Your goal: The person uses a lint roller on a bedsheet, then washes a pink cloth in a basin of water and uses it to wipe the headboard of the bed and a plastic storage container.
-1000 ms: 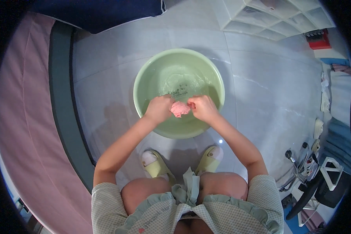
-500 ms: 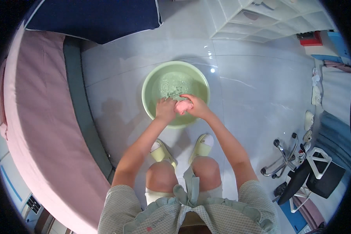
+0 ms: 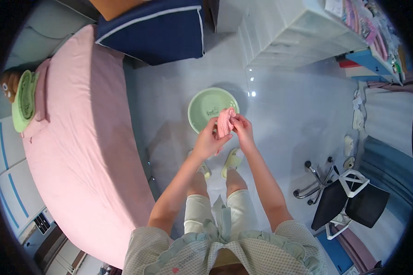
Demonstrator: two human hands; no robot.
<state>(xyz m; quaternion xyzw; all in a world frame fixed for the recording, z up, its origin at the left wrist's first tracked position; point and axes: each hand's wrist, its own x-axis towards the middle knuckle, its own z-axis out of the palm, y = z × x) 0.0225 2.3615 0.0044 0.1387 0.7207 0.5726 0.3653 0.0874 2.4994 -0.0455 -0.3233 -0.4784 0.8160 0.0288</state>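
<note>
A crumpled pink cloth (image 3: 224, 123) hangs between my two hands, loosely unfolded, with creases running down it. My left hand (image 3: 209, 141) grips its left side near the lower end, thumb across it. The fingers of my right hand (image 3: 244, 131) pinch its right edge. Beneath and just beyond them, a round light-green basin (image 3: 198, 101) stands on the floor. Its near right part is hidden behind the cloth and hands. Dark printing shows on its bottom.
My feet in light-green slippers (image 3: 234, 161) stand just behind the basin. A bed with a pink sheet (image 3: 85, 151) runs along the left. A navy fabric box (image 3: 156, 34) and white drawers (image 3: 284, 34) stand ahead. A black-and-white swivel chair (image 3: 335, 201) is at the right.
My hands have risen with the pink cloth, which was bunched into a ball low over the basin and is now opened out. The view has also shifted, with the basin looking smaller.
</note>
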